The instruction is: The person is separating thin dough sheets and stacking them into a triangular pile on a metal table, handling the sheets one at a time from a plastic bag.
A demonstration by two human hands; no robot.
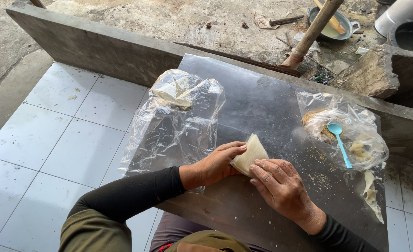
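A pale, folded triangular dough wrapper lies on a dark board covered with clear plastic. My left hand grips its left side with curled fingers. My right hand presses its lower right edge with the fingertips. Both hands hold the wrapper between them near the board's front middle.
A crumpled clear bag with pale wrappers inside lies left of my hands. At the right, a plastic bag of crumbly filling holds a blue spoon. Beyond a concrete ledge stand a wooden pole and a pan. White tiles cover the floor.
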